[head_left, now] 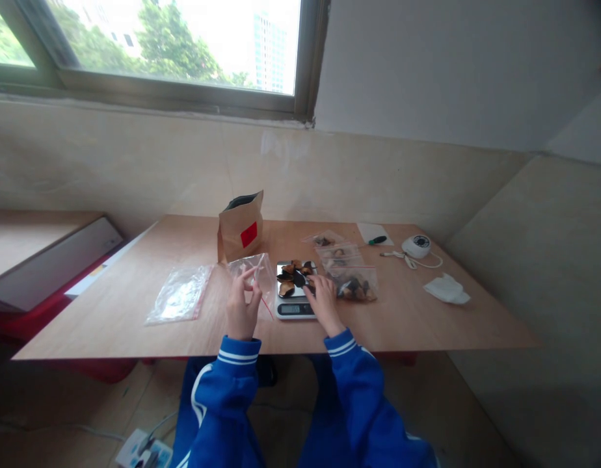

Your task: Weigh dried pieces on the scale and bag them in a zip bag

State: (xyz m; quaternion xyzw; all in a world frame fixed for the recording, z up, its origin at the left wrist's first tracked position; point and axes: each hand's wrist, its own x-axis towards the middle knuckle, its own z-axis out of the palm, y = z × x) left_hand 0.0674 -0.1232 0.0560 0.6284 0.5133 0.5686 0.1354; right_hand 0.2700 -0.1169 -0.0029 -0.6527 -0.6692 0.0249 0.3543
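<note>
Dried brown-and-black curled pieces (285, 287) lie heaped on the metal plate of a small white kitchen scale (285, 314); its display is lit but too small to read. My right hand (324, 299) reaches over the plate's right side, fingers stretched out and touching or almost touching the pieces. To the left of the scale lies a clear zip bag (267, 279) with a red strip at its mouth. My left hand (242, 305) is above that bag, thumb and forefinger apart. Whether its other fingers touch the plastic I cannot tell.
Behind the bag stands an open brown paper pouch (232, 237) with a red label. Another clear zip bag (178, 296) lies left. Filled zip bags (361, 286) sit right of the scale. Farther right are a screwdriver (378, 240), a white dome camera (416, 246) and a crumpled tissue (447, 289).
</note>
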